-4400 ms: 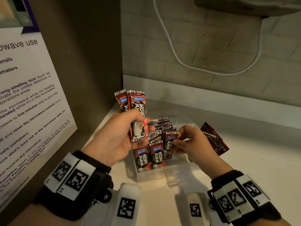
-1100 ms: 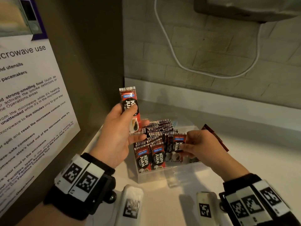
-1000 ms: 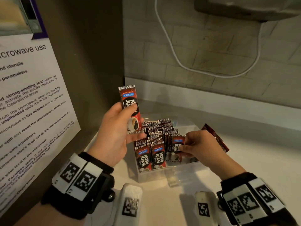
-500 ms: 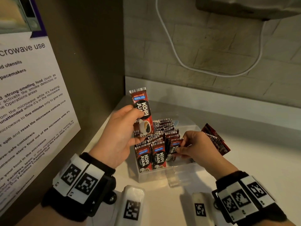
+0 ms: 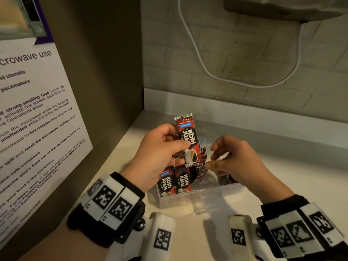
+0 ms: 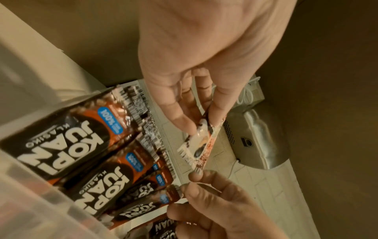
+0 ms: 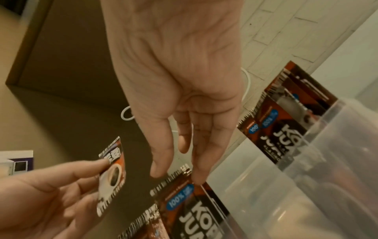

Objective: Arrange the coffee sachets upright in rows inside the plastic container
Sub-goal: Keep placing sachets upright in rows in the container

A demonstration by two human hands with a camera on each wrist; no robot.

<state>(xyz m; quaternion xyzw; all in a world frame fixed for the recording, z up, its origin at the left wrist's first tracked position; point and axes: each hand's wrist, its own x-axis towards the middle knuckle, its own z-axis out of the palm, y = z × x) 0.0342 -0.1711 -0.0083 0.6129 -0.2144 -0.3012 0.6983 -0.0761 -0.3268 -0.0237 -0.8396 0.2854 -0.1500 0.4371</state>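
We are pinching one red-and-black coffee sachet [image 5: 188, 140] in our left hand [image 5: 157, 157], thumb across its front. Its long axis is standing nearly upright above the clear plastic container [image 5: 199, 198] near the white counter's [image 5: 282, 181] back left corner — barcode edge up, cup picture down, reading "KOPI JUAN" and "100%". Our right hand [image 5: 235, 161] is hovering just beside it, fingers loosely curled and holding nothing. Standing sachets [image 5: 174, 182] are filling the container's left side — "KLASIKO" is showing in the left wrist view.
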